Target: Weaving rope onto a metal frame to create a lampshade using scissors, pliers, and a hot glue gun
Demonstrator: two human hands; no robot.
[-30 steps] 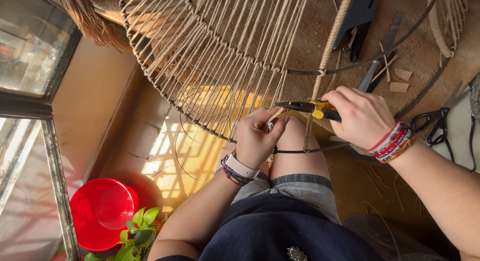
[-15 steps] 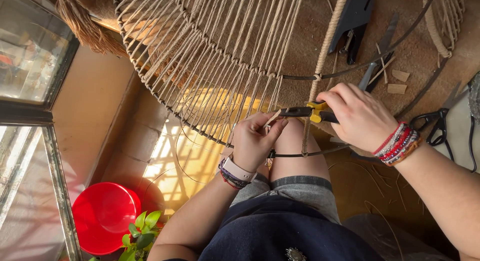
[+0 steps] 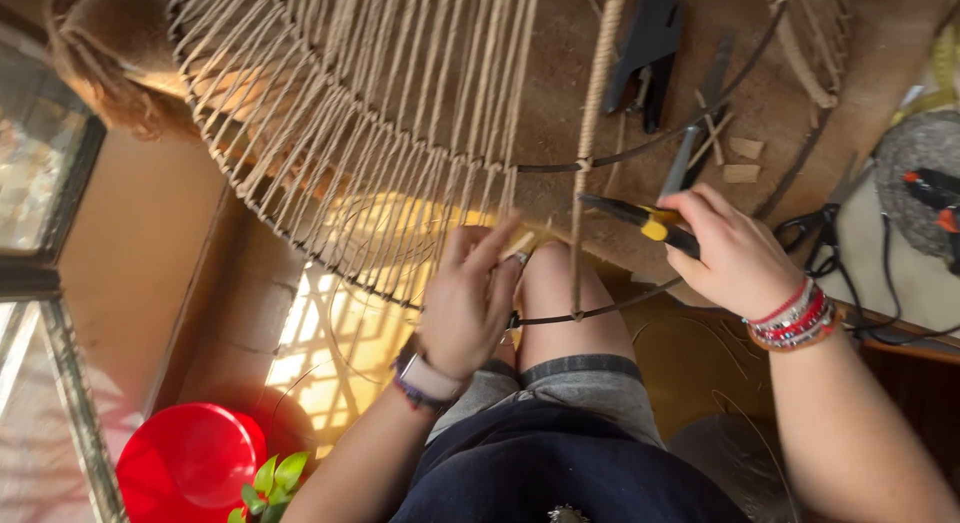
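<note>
Beside red bucket (image 3: 190, 468), pliers (image 3: 640, 221) gripped, cords (image 3: 505, 248) pinched

left hand (image 3: 468, 308) – fingers pinched | right hand (image 3: 735, 255) – closed grip, wrist bent

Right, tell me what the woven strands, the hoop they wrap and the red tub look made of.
Pale tan woven strands: probably twisted natural cord, matte and fibrous. Thin dark round hoop: likely metal wire, a slim, smooth, even curve. Round red tub: apparently plastic, glossy and uniformly coloured.
</note>
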